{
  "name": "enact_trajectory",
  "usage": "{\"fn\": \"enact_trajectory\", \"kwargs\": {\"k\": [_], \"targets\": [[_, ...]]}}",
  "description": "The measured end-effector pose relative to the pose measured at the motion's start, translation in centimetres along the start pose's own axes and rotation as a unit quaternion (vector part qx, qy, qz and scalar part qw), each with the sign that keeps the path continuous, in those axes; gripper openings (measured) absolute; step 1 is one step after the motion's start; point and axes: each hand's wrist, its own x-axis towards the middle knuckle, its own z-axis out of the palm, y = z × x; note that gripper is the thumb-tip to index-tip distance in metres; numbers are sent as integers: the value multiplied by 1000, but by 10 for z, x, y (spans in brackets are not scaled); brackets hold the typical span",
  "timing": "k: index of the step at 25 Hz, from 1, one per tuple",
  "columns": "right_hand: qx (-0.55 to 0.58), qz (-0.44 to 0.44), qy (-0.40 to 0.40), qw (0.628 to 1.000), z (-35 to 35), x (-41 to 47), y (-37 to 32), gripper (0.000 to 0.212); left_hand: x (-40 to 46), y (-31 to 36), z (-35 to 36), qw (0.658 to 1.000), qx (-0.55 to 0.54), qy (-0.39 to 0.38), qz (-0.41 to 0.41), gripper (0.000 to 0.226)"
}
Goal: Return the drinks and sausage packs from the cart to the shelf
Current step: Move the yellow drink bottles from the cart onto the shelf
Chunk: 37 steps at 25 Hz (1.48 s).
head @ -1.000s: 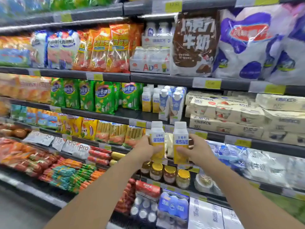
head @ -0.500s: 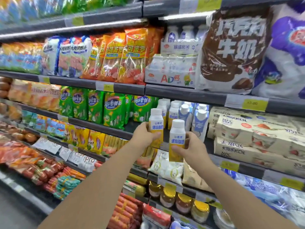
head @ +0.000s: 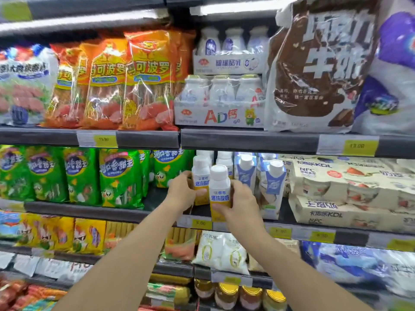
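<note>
At the centre of the frame, the left hand (head: 182,194) curls its fingers round one yellow-and-white drink bottle (head: 200,179), and the right hand (head: 241,202) grips a second bottle (head: 219,191) just in front. Both bottles are upright at the front edge of the middle shelf (head: 112,212), beside the blue-and-white cartons (head: 272,187) and green sausage packs (head: 121,178).

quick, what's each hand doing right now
Left hand: holding the rear yellow drink bottle.
Right hand: holding the front yellow drink bottle.
</note>
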Motion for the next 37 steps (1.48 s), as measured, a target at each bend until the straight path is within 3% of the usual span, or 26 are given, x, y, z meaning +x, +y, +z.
{"fn": "enact_trajectory", "kwargs": {"k": [4,7,12,17,22,27,31,37], "targets": [[-36,20,53,998,19,0,-11,44,-2,-8,-9,997,12,-2,72,43],[-164,60,39,984,22,-2,-18,36,-2,-14,-14,995,-18,-13,94,45],[-292,128,11,948,24,3,-32,61,1,-17,-16,992,-18,-38,123,44],[-299,162,25,940,27,9,-35,58,12,-18,-23,991,2,-47,123,46],[-397,129,11,909,21,6,-33,62,15,-23,-24,990,-13,-52,129,45],[-346,167,11,923,28,15,-32,50,14,-25,-22,990,-37,-43,126,45],[-399,180,13,899,25,20,-36,53,13,-27,-20,990,-52,-39,122,46],[-390,187,6,902,31,23,-36,51,14,-25,-16,990,-39,-29,130,45]]}}
